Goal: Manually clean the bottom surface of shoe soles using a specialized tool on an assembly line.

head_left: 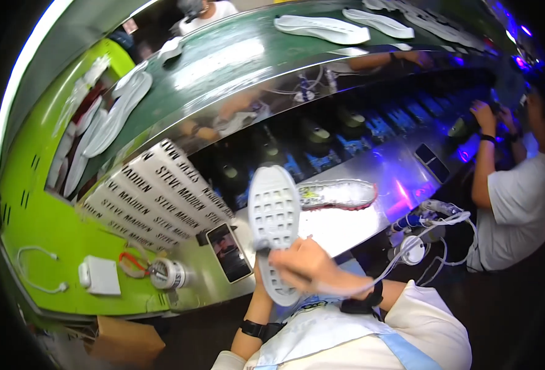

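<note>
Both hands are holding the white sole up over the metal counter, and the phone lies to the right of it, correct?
Not quite. In the head view both hands do hold the white sole over the metal counter, but the phone lies to its left, not right.

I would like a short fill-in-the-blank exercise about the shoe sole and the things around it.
1. Both hands hold a grey shoe sole with its ____ side facing the camera.
2. A finished shoe lies on the ____ metal counter.
3. The smartphone lies to the ____ of the sole.

Missing words: tread; shiny; left
</note>
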